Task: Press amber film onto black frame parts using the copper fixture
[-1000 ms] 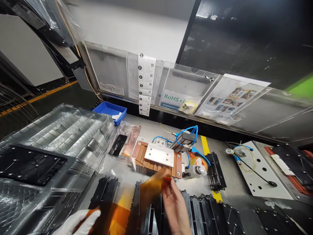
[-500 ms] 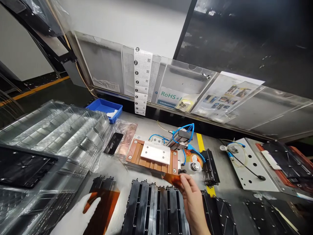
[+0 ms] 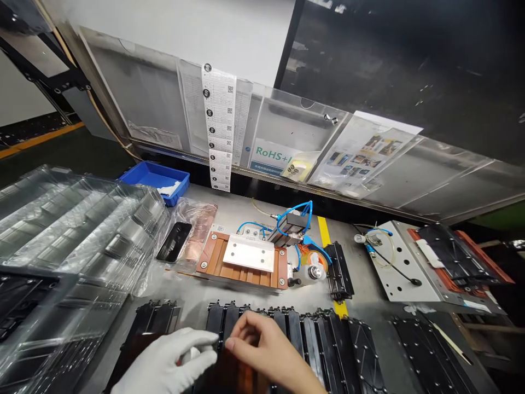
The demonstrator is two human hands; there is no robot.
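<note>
My left hand [image 3: 168, 361], in a white glove, is curled at the bottom centre over a dark amber film sheet [image 3: 244, 377]. The sheet's lower part passes out of view, and the glove hides much of the grip. Close beside it, my bare right hand [image 3: 266, 345] has thumb and fingers drawn together in a pinch; what lies between the fingertips cannot be made out. Both hands are above a row of long black plastic parts [image 3: 315, 334]. Another group of black parts [image 3: 158, 314] lies left of the row.
Behind the hands stands a brown fixture [image 3: 213, 251] with a white metal plate [image 3: 249, 253] and blue air hoses. A tape roll [image 3: 315, 271] sits beside it. Clear plastic trays [image 3: 94, 213] are stacked at left, near a blue bin [image 3: 153, 178]. A grey jig [image 3: 394, 268] stands right.
My right hand has moved left and down, to beside my left hand. My left hand has shifted right. The amber strip in my right fingers no longer shows clearly; the camera view has turned slightly.
</note>
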